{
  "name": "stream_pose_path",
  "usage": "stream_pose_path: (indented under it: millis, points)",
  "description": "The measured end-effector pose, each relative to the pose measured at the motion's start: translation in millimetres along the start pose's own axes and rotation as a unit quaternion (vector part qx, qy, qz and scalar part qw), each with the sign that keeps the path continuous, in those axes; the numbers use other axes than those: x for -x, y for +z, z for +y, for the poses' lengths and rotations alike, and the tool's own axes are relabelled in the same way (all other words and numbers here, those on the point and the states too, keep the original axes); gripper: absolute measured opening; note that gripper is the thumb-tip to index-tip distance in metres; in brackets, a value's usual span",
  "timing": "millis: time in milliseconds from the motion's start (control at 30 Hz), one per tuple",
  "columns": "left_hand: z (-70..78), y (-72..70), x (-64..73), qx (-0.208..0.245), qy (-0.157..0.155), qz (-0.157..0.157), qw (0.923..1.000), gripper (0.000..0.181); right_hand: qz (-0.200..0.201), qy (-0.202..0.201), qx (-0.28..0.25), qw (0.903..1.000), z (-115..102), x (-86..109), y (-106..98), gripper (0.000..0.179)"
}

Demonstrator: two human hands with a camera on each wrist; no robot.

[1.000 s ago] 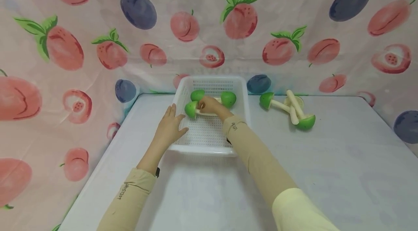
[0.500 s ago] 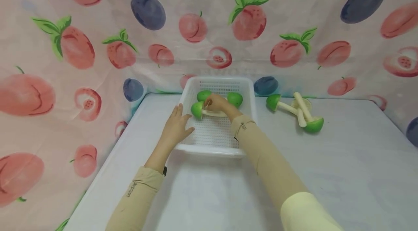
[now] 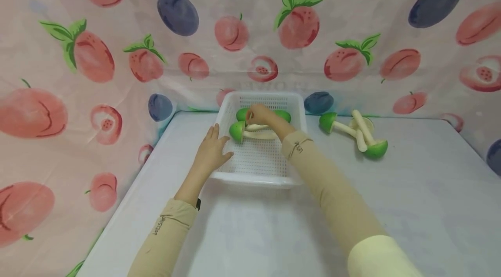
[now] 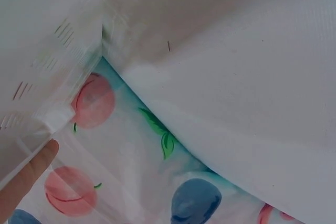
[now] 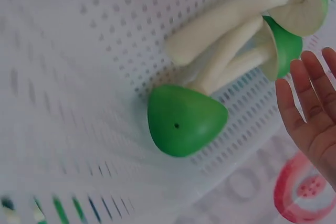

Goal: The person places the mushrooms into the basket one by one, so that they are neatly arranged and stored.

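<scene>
A white perforated plastic basket holds several toy mushrooms with green caps and cream stems. The nearest mushroom lies on its side, its cap to the left. Behind it sit two more, with one green cap at the right. Just above the rear caps is my right hand; in the right wrist view its fingers are extended, with nothing visible held and a mushroom cap close by. My left hand rests against the basket's left rim, fingers spread; one finger touches the basket edge.
To the right of the basket, more toy mushrooms lie crossed in a small pile on the white table. A fruit-printed cloth hangs behind and along the left side of the table.
My right hand has let go of the front mushroom's stem and shifted up and back over the rear caps. My left hand stays at the rim. The head view swung slightly left early on.
</scene>
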State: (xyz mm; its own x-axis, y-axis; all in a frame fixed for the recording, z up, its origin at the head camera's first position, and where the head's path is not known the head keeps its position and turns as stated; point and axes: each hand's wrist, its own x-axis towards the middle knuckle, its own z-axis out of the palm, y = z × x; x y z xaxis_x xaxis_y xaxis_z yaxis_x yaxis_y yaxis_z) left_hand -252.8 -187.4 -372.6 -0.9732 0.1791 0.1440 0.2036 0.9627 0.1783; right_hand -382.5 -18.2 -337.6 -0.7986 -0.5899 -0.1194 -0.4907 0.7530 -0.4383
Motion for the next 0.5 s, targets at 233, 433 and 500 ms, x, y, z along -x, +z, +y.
stream_pose_path:
  millis: [233, 433, 500]
  points:
    - [2.0, 0.4, -1.4, 0.002, 0.0, -0.003, 1.0, 0.051, 0.012, -0.021, 0.024, 0.9994, -5.4, 16.2, -20.1, 0.022]
    - [2.8, -0.4, -0.4, 0.006, -0.003, -0.007, 1.0, 0.05, 0.032, -0.041, 0.013, 0.9986, -8.4, 27.6, -30.4, 0.02]
    - [2.7, -0.1, -0.3, 0.008, -0.004, -0.009, 0.9999, 0.05, 0.041, -0.043, 0.011, 0.9982, -9.6, 31.2, -33.1, 0.018]
